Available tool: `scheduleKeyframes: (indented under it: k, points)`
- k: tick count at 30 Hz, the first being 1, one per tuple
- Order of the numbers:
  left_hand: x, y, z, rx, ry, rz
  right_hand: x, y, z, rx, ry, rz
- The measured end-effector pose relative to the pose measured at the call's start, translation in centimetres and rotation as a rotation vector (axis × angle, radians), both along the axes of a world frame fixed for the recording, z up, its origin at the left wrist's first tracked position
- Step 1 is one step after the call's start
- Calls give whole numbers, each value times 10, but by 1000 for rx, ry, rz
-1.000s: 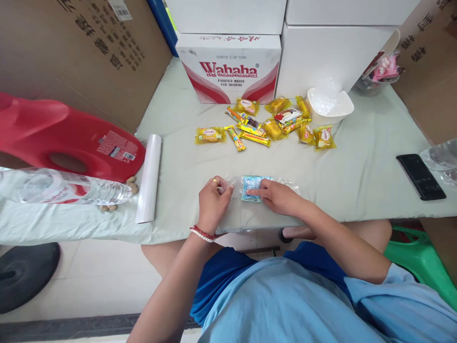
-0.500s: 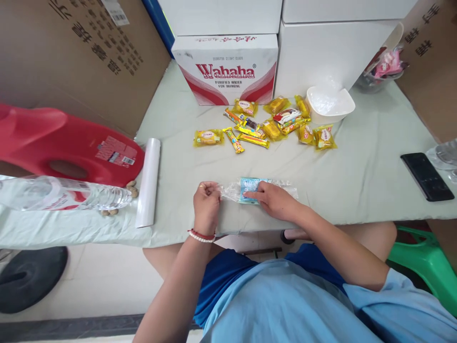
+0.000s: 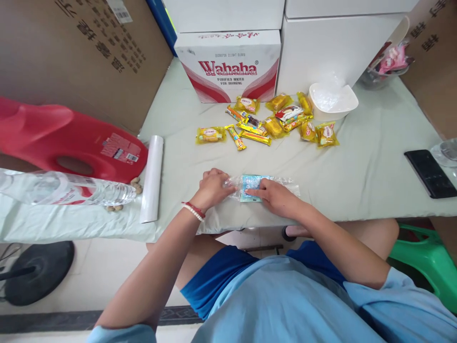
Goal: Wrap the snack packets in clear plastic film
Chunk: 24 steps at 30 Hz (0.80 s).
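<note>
Left hand (image 3: pixel 213 187) has moved nearer the flat blue packet (image 3: pixel 253 181) in crinkled clear plastic (image 3: pixel 291 187); right hand (image 3: pixel 280 197) rests on top, both grips unclear.

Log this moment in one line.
left hand: at left end of clear plastic | right hand: touching blue packet | yellow-wrapped snacks: beyond hands

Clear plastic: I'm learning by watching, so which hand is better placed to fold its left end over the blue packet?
Probably the left hand: it is right at the clear plastic's left end, while the right hand rests on the blue packet, farther from that end.
</note>
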<state>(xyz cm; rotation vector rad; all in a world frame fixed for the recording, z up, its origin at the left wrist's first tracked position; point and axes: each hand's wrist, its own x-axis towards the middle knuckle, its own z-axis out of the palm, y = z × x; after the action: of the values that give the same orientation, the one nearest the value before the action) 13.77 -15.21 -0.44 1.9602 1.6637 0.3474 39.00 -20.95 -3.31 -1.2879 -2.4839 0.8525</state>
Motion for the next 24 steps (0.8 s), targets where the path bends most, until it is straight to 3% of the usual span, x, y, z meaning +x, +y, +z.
scheduleKeyframes:
  k: [3, 7, 9, 12, 17, 18, 20, 22, 24]
  points:
    - [-12, -19, 5, -119, -58, -5, 2, 1, -1, 3, 43, 9]
    - [10, -41, 16, -28, -184, 177, 1, 1, 3, -7, 16, 15]
    - [36, -47, 19, 19, -227, 125, -1, 0, 4, -9, -4, 18]
    - [70, -48, 13, 11, -260, -69, -1, -8, 4, 8, 6, -5]
    - [84, -46, -8, 107, -138, -166, 29, -21, 18, -79, 258, 71]
    - [84, -47, -11, 120, -100, -176, 38, -20, 22, -91, 313, 14]
    - [84, -49, -15, 132, -12, -191, 54, -16, 25, -27, 315, -258]
    - [85, -53, -18, 141, 85, -189, 64, -10, 22, 90, 162, -556]
    - [88, -57, -19, 155, 169, -192, 67, -6, 16, 116, -36, -666]
